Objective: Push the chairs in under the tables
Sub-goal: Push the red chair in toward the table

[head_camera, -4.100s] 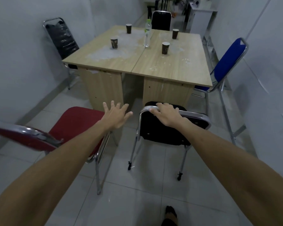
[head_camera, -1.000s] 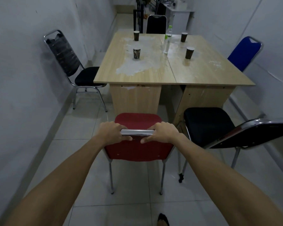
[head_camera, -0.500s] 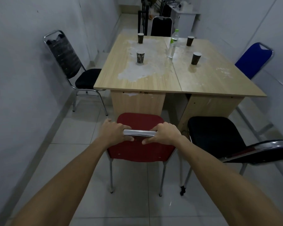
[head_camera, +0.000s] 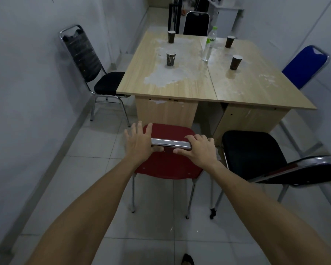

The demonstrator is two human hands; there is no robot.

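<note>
Red chair (head_camera: 168, 165) at the near end of the tables, both hands up on its chrome top rail (head_camera: 171, 145).

Right hand (head_camera: 199, 150) curled over the right end of the rail, fingers over the top and thumb below, so gripping it. Left hand (head_camera: 139, 143) at the left end with fingers spread flat and pointing forward, thumb tucked under the rail, more resting than clamping. Just ahead of the grip, the red seat pointing at the left table (head_camera: 166, 77), its front edge near the table's end panel, not tucked under. Right of the grip, a black chair (head_camera: 256, 155) turned at an angle by the right table (head_camera: 256, 83). Further ahead on top: paper cups (head_camera: 170, 59) and a water bottle (head_camera: 209, 44). Off to the left, another black chair (head_camera: 96, 73) by the wall; far right, a blue chair (head_camera: 304, 66).
</note>
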